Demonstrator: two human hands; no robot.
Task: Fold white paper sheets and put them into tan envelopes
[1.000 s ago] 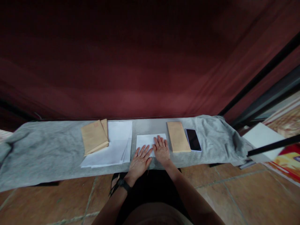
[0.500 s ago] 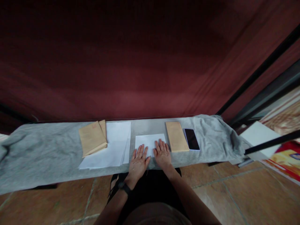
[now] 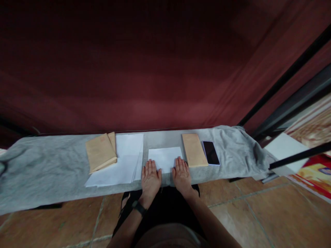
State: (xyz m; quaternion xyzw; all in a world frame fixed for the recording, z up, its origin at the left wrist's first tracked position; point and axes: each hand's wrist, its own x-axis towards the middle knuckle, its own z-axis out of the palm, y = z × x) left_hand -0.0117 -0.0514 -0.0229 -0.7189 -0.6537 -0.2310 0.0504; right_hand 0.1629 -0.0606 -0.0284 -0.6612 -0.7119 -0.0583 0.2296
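Observation:
A white sheet of paper [image 3: 165, 159], perhaps folded, lies flat before me on the grey cloth. My left hand [image 3: 151, 177] rests palm down over its near left corner, fingers stretched out and thumb apart. Over the near right corner lies my right hand [image 3: 181, 175], also flat with fingers extended. Neither hand grips anything. To the left is a stack of larger white sheets [image 3: 128, 165], with brown envelopes [image 3: 100, 151] lying partly on it. Close to the right hand sits a brown envelope stack [image 3: 194, 150].
A phone [image 3: 211, 153] with a dark screen lies right of the envelope stack. Grey cloth [image 3: 51, 168] covers the long narrow surface, bunched at both ends. A dark red wall [image 3: 155, 86] rises behind it. Black bars [image 3: 297, 160] and a white panel stand at the right.
Both hands have slid apart and slightly toward me, from the middle of the white paper to its near corners. More of the paper shows. The other things lie as before.

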